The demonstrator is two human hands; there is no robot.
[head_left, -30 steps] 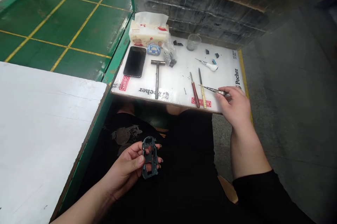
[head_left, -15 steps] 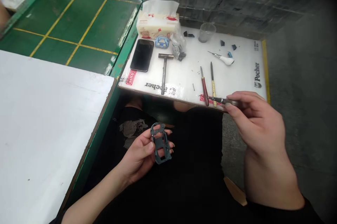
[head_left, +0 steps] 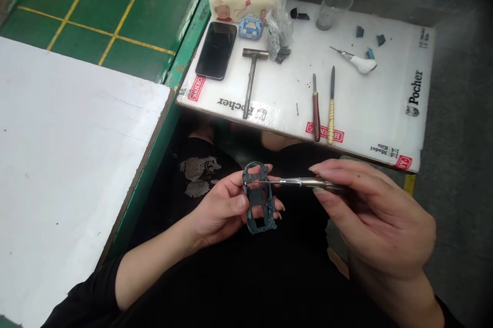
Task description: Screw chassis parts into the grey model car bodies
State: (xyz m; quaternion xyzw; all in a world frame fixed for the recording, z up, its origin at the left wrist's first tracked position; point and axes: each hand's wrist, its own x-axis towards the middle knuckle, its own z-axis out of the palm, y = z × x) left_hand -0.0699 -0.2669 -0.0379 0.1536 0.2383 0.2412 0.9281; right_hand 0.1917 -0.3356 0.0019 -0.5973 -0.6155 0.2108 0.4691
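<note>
The left hand (head_left: 219, 210) grips a dark grey openwork frame (head_left: 260, 197) above the lap, fingers curled behind it and thumb pressed along its side. The right hand (head_left: 377, 215) is closed in a pinch on a slim metal needle tool (head_left: 308, 182) – its fine tip meets the frame's upper end. Beyond both hands, on the white worktop (head_left: 281, 97), lie a red-handled tool (head_left: 316, 112), a yellow-handled file (head_left: 330, 112) and a T-handled steel tool (head_left: 250, 76).

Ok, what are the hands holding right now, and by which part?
The left hand holds a dark grey openwork part by its side, thumb in front, fingers behind. The right hand pinches a slim metal pointed tool by its shaft, tip over the part.
</note>
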